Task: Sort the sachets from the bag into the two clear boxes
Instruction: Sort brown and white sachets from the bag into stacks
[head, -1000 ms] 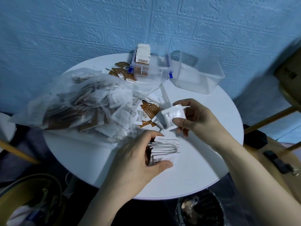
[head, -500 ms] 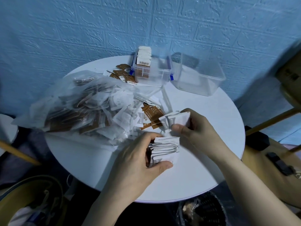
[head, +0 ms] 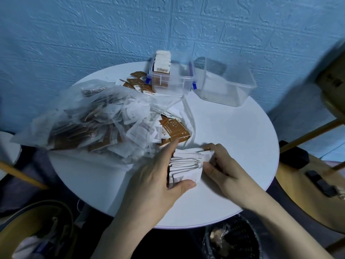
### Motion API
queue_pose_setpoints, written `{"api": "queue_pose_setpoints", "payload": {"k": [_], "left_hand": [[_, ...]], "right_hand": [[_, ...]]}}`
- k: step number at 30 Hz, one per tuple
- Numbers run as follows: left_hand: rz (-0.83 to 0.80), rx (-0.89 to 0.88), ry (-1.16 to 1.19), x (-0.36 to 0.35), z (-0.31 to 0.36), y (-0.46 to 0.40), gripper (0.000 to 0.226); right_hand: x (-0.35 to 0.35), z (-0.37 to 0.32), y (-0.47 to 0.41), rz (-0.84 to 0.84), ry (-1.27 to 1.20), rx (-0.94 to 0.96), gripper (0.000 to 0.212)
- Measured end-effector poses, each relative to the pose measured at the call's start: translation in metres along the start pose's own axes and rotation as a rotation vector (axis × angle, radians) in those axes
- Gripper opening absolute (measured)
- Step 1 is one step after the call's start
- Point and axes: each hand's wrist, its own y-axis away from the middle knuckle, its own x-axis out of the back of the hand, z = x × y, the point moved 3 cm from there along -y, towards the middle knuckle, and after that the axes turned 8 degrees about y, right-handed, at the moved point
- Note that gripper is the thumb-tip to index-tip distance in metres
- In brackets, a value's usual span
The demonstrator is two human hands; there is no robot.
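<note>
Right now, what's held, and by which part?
Stack of white sachets: left hand grips its left end, thumb at the near corner; right hand grips the right end.

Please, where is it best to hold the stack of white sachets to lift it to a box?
Probably by its two end faces, squeezed from left and right: the stack of white sachets stands on edge, the left hand and right hand flank it.

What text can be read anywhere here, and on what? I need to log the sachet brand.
"太古taikoo": on the front white sachet standing in the left box.
Brown sachets at the bag mouth: white print, too blurred to read.
Brown sachets by the box: upside-down print, too blurred to read.
White stack gripped by the left hand, right hand at its edge: grey marks, unreadable.
</note>
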Motion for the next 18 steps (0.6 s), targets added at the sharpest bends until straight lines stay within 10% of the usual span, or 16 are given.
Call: {"api": "queue_pose_setpoints", "payload": {"k": [5, 18], "left_hand": [[-0.009, -0.053, -0.265, 0.002, 0.01, -0.006, 0.075], [-0.211, 0.14, 0.136, -0.008, 0.008, -0.01, 0.084]], "right_hand": [[0.009, -0.01, 0.004, 0.084, 0.405, 0.138, 0.038], [0.001, -0.008, 0.017, 0.145, -0.163, -0.09, 0.056]]}}
